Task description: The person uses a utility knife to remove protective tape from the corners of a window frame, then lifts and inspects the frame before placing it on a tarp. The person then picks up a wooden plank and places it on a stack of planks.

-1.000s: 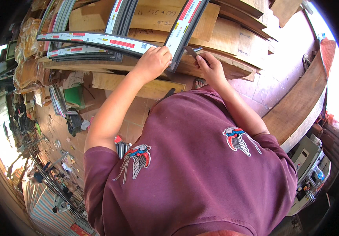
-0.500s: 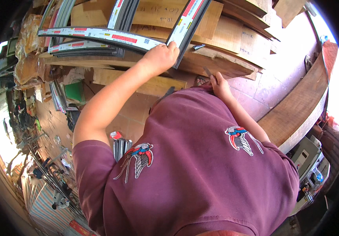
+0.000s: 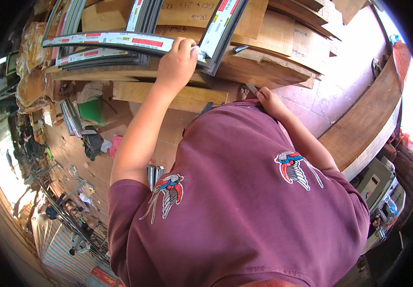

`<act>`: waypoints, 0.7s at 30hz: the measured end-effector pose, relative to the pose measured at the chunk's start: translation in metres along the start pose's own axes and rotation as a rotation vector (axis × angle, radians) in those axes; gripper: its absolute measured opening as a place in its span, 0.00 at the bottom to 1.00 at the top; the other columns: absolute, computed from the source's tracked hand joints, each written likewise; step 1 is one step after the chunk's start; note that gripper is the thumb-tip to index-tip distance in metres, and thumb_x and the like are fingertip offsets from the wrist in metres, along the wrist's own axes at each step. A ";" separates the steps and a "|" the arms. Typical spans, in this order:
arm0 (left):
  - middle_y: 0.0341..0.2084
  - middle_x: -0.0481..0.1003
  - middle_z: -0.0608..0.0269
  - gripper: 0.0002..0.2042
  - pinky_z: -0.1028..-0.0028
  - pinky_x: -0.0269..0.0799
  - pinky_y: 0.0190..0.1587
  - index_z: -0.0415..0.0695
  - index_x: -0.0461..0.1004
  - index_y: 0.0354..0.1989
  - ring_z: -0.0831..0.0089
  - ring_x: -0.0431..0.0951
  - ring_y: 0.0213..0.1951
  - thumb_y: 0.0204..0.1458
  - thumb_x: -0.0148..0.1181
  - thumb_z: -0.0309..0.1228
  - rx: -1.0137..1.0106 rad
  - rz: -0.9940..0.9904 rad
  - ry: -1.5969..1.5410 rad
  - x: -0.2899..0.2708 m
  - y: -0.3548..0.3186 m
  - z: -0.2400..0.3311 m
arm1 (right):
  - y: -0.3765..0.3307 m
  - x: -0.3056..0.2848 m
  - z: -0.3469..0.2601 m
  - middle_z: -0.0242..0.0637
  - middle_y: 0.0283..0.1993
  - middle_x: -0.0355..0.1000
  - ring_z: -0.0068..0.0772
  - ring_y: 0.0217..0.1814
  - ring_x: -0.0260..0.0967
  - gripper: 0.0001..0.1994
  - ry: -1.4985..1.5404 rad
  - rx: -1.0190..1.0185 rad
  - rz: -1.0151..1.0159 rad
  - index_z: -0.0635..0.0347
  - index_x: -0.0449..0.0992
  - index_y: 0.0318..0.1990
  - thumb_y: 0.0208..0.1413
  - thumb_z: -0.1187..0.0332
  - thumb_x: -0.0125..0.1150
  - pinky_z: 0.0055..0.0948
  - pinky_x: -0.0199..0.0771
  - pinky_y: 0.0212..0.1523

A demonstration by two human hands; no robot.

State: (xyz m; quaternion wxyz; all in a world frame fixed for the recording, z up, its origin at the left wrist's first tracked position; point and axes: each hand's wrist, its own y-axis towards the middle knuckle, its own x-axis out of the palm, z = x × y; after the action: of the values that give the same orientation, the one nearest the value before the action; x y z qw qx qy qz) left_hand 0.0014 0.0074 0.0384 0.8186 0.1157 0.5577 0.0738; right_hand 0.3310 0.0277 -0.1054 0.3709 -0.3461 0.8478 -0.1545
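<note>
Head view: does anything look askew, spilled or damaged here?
Yes: the floor at left is littered with scraps and clutter, and the dark frame strips under the left hand lie crossed at angles on the wooden boards. No damage shows.

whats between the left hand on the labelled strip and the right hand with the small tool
In the head view, the edge of stacked wooden boards lies between the left hand, gripping the dark labelled strip, and the right hand pinching a small flat tool.

The left hand (image 3: 177, 64) is reaching up and forward on an outstretched bare arm, fingers (image 3: 187, 46) curled closed. The right hand (image 3: 268, 100) is staying low near the chest, elbow bent, fingers seemingly pinched together.
</note>
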 end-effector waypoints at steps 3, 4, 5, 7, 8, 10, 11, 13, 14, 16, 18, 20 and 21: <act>0.42 0.74 0.58 0.11 0.58 0.77 0.41 0.45 0.74 0.46 0.55 0.80 0.40 0.57 0.63 0.33 -0.023 -0.142 0.053 0.007 -0.006 0.008 | 0.006 0.012 0.008 0.61 0.44 0.76 0.61 0.50 0.74 0.18 -0.138 0.048 -0.019 0.67 0.74 0.46 0.66 0.57 0.51 0.46 0.72 0.52; 0.42 0.74 0.58 0.12 0.59 0.77 0.42 0.45 0.74 0.46 0.56 0.79 0.41 0.56 0.63 0.34 0.030 -0.134 0.066 0.012 -0.007 0.006 | 0.007 0.013 0.008 0.61 0.45 0.76 0.61 0.51 0.74 0.19 -0.173 0.064 -0.037 0.67 0.75 0.46 0.66 0.57 0.51 0.46 0.71 0.52; 0.41 0.74 0.59 0.12 0.59 0.77 0.43 0.45 0.75 0.46 0.57 0.79 0.43 0.55 0.64 0.34 0.084 -0.127 0.079 0.016 -0.008 0.005 | 0.010 0.010 0.010 0.61 0.44 0.76 0.61 0.50 0.74 0.18 -0.118 0.043 -0.066 0.67 0.75 0.46 0.66 0.57 0.51 0.45 0.72 0.52; 0.39 0.74 0.60 0.09 0.59 0.76 0.45 0.45 0.75 0.40 0.58 0.78 0.44 0.55 0.64 0.33 0.072 -0.144 0.122 0.017 -0.004 0.008 | 0.009 -0.004 0.011 0.61 0.44 0.76 0.60 0.50 0.75 0.18 -0.005 0.014 -0.116 0.67 0.75 0.46 0.66 0.58 0.51 0.45 0.72 0.51; 0.39 0.73 0.60 0.08 0.59 0.76 0.44 0.45 0.74 0.40 0.58 0.78 0.43 0.55 0.63 0.33 0.085 -0.156 0.135 0.020 -0.004 0.005 | 0.010 -0.004 0.024 0.57 0.41 0.78 0.55 0.49 0.76 0.18 0.042 -0.051 -0.175 0.67 0.75 0.45 0.65 0.59 0.51 0.42 0.72 0.50; 0.38 0.73 0.59 0.07 0.59 0.77 0.42 0.44 0.72 0.39 0.58 0.79 0.42 0.56 0.62 0.31 0.112 -0.168 0.179 0.026 -0.003 -0.001 | 0.005 -0.017 0.009 0.52 0.39 0.78 0.50 0.44 0.77 0.17 0.082 -0.017 -0.177 0.68 0.75 0.45 0.66 0.59 0.51 0.40 0.74 0.46; 0.37 0.73 0.59 0.07 0.59 0.77 0.40 0.44 0.71 0.39 0.57 0.80 0.40 0.56 0.61 0.30 0.125 -0.172 0.209 0.029 -0.003 -0.004 | 0.002 -0.021 0.004 0.50 0.37 0.78 0.47 0.42 0.77 0.17 0.103 0.002 -0.181 0.68 0.75 0.44 0.66 0.59 0.51 0.39 0.74 0.44; 0.36 0.72 0.57 0.07 0.59 0.78 0.36 0.44 0.68 0.39 0.57 0.80 0.37 0.57 0.58 0.29 0.140 -0.183 0.252 0.033 -0.004 -0.001 | 0.019 -0.021 0.009 0.46 0.35 0.78 0.36 0.34 0.74 0.15 0.232 0.023 -0.106 0.65 0.74 0.42 0.69 0.60 0.50 0.34 0.74 0.39; 0.36 0.72 0.56 0.07 0.59 0.78 0.34 0.43 0.67 0.40 0.56 0.81 0.35 0.58 0.57 0.29 0.139 -0.192 0.269 0.035 -0.005 0.002 | 0.028 -0.022 0.012 0.44 0.34 0.78 0.30 0.30 0.73 0.14 0.297 0.032 -0.068 0.63 0.74 0.42 0.70 0.60 0.50 0.32 0.73 0.36; 0.35 0.72 0.54 0.07 0.59 0.78 0.30 0.43 0.65 0.41 0.55 0.81 0.31 0.59 0.55 0.29 0.108 -0.176 0.281 0.038 -0.008 0.001 | 0.033 -0.033 -0.022 0.43 0.33 0.78 0.25 0.26 0.70 0.13 0.405 0.085 0.064 0.61 0.73 0.40 0.71 0.61 0.49 0.29 0.72 0.32; 0.36 0.73 0.53 0.07 0.58 0.78 0.27 0.42 0.63 0.41 0.53 0.81 0.28 0.61 0.53 0.29 0.077 -0.126 0.256 0.046 -0.005 -0.002 | 0.044 -0.031 -0.039 0.46 0.33 0.78 0.31 0.26 0.71 0.13 0.496 0.031 0.241 0.62 0.71 0.38 0.70 0.62 0.51 0.34 0.72 0.31; 0.35 0.73 0.53 0.07 0.57 0.78 0.27 0.42 0.63 0.40 0.52 0.81 0.28 0.61 0.53 0.30 0.068 -0.120 0.255 0.048 -0.005 -0.004 | 0.050 -0.041 -0.065 0.49 0.34 0.77 0.47 0.34 0.74 0.13 0.283 -0.236 0.408 0.64 0.71 0.42 0.69 0.61 0.52 0.42 0.73 0.37; 0.35 0.73 0.53 0.07 0.57 0.78 0.27 0.42 0.63 0.40 0.52 0.81 0.27 0.62 0.53 0.30 0.065 -0.120 0.251 0.048 -0.006 -0.004 | 0.052 -0.048 -0.080 0.50 0.34 0.77 0.55 0.38 0.76 0.13 0.172 -0.362 0.490 0.65 0.71 0.43 0.68 0.61 0.53 0.46 0.74 0.39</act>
State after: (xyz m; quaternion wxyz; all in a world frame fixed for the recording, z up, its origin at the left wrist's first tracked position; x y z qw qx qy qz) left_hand 0.0155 0.0145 -0.0075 0.7411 0.0985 0.6638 0.0204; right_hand 0.2709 0.0987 -0.0525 0.2566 -0.1775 0.9479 0.0643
